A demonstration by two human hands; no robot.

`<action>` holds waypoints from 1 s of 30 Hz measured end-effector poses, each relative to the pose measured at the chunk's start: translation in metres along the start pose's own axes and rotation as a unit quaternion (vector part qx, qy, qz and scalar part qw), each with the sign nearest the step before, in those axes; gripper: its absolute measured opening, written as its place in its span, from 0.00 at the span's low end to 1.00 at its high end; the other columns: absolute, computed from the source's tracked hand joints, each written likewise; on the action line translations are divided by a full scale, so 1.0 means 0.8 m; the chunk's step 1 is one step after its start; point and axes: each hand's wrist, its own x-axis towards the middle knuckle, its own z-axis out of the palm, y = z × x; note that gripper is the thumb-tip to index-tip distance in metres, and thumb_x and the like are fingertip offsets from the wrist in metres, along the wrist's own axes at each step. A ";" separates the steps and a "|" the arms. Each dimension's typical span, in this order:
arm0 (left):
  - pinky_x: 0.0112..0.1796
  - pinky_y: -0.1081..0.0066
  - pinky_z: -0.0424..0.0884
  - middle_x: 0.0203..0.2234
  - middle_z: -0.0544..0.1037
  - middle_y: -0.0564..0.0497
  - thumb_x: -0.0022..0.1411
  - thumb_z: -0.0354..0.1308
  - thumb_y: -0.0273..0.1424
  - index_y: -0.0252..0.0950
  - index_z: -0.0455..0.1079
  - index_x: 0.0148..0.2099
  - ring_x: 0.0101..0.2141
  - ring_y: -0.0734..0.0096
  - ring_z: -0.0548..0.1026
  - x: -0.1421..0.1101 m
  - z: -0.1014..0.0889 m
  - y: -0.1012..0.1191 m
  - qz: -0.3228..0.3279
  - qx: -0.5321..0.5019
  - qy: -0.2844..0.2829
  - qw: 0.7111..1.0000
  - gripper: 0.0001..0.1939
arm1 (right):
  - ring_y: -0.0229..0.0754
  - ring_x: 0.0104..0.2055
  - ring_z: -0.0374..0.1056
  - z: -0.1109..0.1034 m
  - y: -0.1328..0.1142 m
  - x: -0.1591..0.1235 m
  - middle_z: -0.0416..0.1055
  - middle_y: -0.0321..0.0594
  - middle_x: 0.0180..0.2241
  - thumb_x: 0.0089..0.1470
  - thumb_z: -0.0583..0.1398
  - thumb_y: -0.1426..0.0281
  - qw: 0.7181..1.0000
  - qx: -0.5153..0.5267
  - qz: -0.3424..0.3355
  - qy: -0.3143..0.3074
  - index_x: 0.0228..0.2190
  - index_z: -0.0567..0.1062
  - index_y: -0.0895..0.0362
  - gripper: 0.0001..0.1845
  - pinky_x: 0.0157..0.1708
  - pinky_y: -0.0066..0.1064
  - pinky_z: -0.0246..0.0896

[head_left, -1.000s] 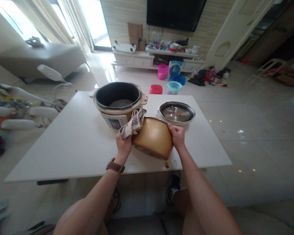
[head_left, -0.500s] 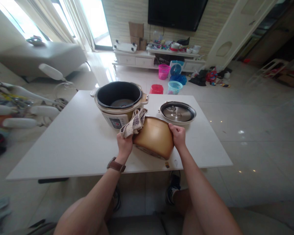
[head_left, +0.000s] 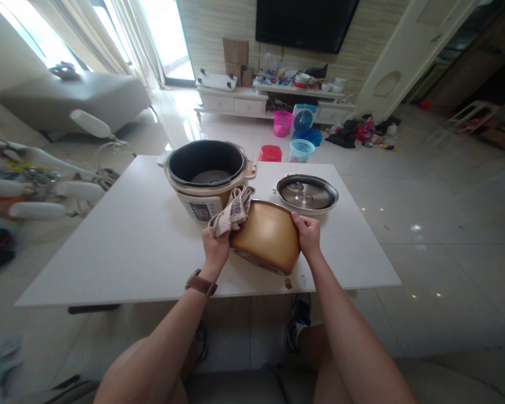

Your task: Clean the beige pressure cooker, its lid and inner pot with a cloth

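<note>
A gold-coloured inner pot (head_left: 266, 235) is held tilted above the front of the white table (head_left: 122, 252), its outside and part of its base facing me. My right hand (head_left: 308, 233) grips its right edge, thumb near the rim. On the left, my left hand (head_left: 216, 247) is closed on a patterned cloth (head_left: 232, 213) that lies against the pot's side and rim. Behind the cloth stands the rice cooker body (head_left: 200, 193), its dark cavity open at the top. The cooker's round lid (head_left: 306, 193) rests inner side up at the right. The pot's inside is hidden from me.
Two small bits (head_left: 288, 283) lie near the table's front edge. Beyond the table are a red stool (head_left: 270, 153), a light blue basket (head_left: 302, 150) and a pink basket (head_left: 283, 123). Exercise equipment with white pads (head_left: 90, 123) stands at the left.
The whole view has shifted very slightly. Both hands keep their hold, and the pot and cloth show no clear movement against the table.
</note>
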 end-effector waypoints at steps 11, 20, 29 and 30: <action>0.49 0.61 0.80 0.40 0.87 0.45 0.58 0.63 0.38 0.35 0.81 0.43 0.42 0.57 0.84 0.001 -0.001 0.003 0.007 0.014 0.001 1.000 0.15 | 0.33 0.24 0.42 0.001 0.003 0.001 0.44 0.29 0.19 0.54 0.63 0.36 1.000 -0.001 0.000 0.000 0.16 0.52 0.51 0.39 0.24 0.33 0.36; 0.49 0.62 0.80 0.42 0.87 0.45 0.56 0.64 0.35 0.35 0.83 0.44 0.43 0.56 0.84 0.006 -0.009 0.011 -0.018 -0.011 -0.030 0.999 0.15 | 0.35 0.25 0.46 -0.014 -0.020 0.004 0.49 0.30 0.20 0.59 0.63 0.49 0.998 -0.035 -0.046 -0.016 0.17 0.58 0.52 0.30 0.27 0.33 0.41; 0.41 0.66 0.78 0.34 0.86 0.47 0.58 0.60 0.33 0.35 0.82 0.38 0.37 0.58 0.82 -0.008 -0.013 0.036 0.015 0.025 -0.098 0.995 0.11 | 0.33 0.23 0.41 -0.010 -0.033 0.001 0.44 0.29 0.18 0.55 0.65 0.41 0.997 -0.077 -0.006 -0.022 0.15 0.53 0.52 0.39 0.24 0.34 0.34; 0.43 0.66 0.78 0.36 0.86 0.47 0.58 0.61 0.33 0.35 0.82 0.40 0.39 0.57 0.82 -0.008 -0.013 0.034 0.008 0.015 -0.095 0.995 0.11 | 0.33 0.23 0.41 -0.010 -0.030 0.001 0.43 0.29 0.18 0.54 0.65 0.39 0.997 -0.078 -0.002 -0.021 0.14 0.52 0.51 0.40 0.24 0.34 0.34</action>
